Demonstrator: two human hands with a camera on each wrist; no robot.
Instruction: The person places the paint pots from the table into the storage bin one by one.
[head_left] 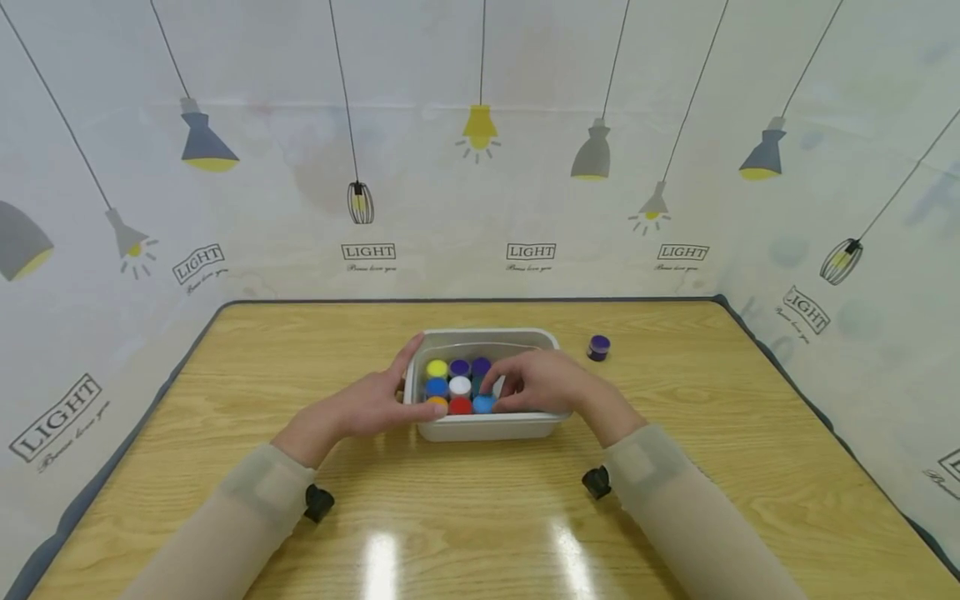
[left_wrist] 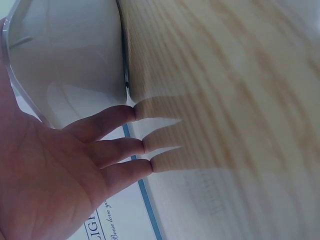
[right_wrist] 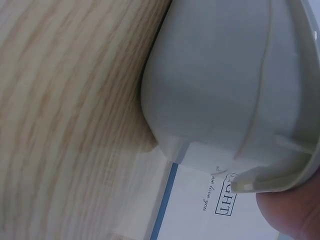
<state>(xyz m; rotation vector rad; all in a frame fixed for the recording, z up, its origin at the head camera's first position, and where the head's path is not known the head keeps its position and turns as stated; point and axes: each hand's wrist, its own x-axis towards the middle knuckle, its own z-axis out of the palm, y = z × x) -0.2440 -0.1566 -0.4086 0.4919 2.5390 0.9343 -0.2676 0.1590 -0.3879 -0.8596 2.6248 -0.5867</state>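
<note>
A white plastic container [head_left: 487, 428] stands on the table, holding several small round jars with coloured lids. My left hand [head_left: 371, 404] rests at its left end, the thumb along the front rim by the orange lid [head_left: 437, 403]. In the left wrist view, three of that hand's fingers reach down, spread and nearly straight, with their tips on the table. My right hand [head_left: 543, 383] reaches over the right side into the container. Its thumb and index finger pinch the jar with the light blue lid [head_left: 483, 404]. Red [head_left: 461, 406], white [head_left: 460, 387] and yellow lids [head_left: 437, 368] show alongside.
A lone jar with a purple lid [head_left: 598, 347] stands on the wooden table [head_left: 480, 508], behind and right of the container. Cloth walls [head_left: 450, 283] printed with lamps border the table at the back and sides. Black wrist cameras [head_left: 318, 503] hang below both sleeves.
</note>
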